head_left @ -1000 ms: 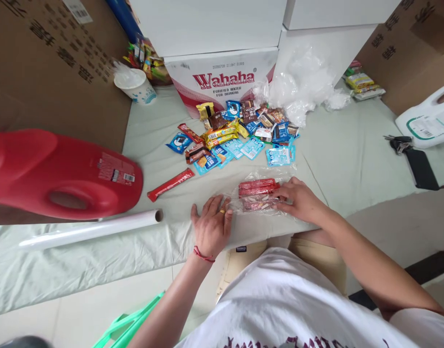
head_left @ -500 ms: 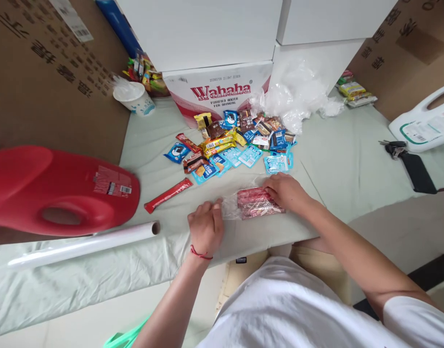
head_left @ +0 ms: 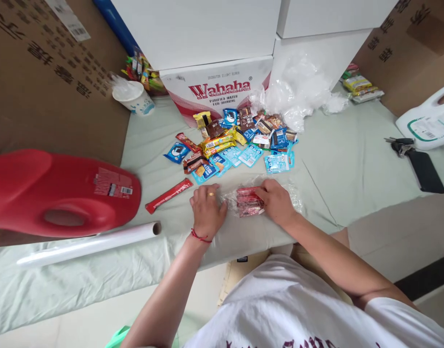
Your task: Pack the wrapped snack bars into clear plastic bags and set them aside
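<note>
A clear plastic bag with several red snack packets inside lies flat near the table's front edge. My right hand covers the bag's right half, thumb and bent fingers closed on the bag and the packets' right ends. Loose film shows beyond its wrist. My left hand, wearing a ring and a red string bracelet, rests beside the bag's left end. Its fingers are apart on the cloth, and the thumb is close to the film. Left of it lies a single red stick packet.
Mixed snack packets are heaped before a Wahaha carton. Crumpled plastic bags lie behind. At left are a red jug, a film roll and a paper cup. A phone, keys and white jug sit right.
My right hand has shifted slightly left and down over the packets, uncovering film on the right. My left hand has moved slightly up, its fingers spreading from a closed grip on the bag's left end.
</note>
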`<state>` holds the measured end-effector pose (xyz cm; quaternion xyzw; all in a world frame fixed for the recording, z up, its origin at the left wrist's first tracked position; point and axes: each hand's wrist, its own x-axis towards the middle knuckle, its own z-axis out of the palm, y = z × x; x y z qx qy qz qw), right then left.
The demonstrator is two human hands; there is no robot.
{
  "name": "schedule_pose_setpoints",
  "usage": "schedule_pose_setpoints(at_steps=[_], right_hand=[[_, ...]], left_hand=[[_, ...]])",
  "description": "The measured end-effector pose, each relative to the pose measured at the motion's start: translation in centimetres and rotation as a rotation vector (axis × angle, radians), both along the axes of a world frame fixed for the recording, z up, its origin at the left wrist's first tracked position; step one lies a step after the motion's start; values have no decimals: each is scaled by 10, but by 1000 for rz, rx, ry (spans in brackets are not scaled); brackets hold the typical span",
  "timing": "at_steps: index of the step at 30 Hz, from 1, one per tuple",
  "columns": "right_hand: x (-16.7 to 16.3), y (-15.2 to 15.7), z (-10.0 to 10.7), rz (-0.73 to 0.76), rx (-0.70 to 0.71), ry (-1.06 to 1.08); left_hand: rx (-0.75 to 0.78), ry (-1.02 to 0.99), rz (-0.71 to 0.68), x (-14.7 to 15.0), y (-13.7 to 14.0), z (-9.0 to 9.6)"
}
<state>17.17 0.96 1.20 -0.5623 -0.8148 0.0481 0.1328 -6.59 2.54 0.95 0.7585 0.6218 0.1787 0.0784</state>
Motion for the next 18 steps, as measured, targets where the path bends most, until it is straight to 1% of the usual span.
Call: schedule_pose_setpoints(at_steps=[2, 4, 5, 7, 10, 14, 16, 18], right_hand=[[2, 2, -1, 50, -20, 38], [2, 4, 1, 100, -49, 73], [2, 4, 3, 117, -64, 89], [0, 1, 8, 123, -85, 118], [-4, -6, 17, 81, -104, 129], [-11, -15, 23, 33, -106, 35], [-14, -17, 22, 7, -110, -11], [-17, -16, 20, -17, -117, -38]], left_hand=[[79, -58, -171, 0, 4, -5], [76, -95, -338, 1, 9, -9], [53, -104, -378, 1, 13, -10], [-3, -122, -380, 0, 19, -12], [-48, -227, -274, -1, 25, -12], [-122, -433, 0, -3, 29, -8], [-132, -469, 130, -6, 31, -6], [-116, -481, 229, -10, 33, -2]])
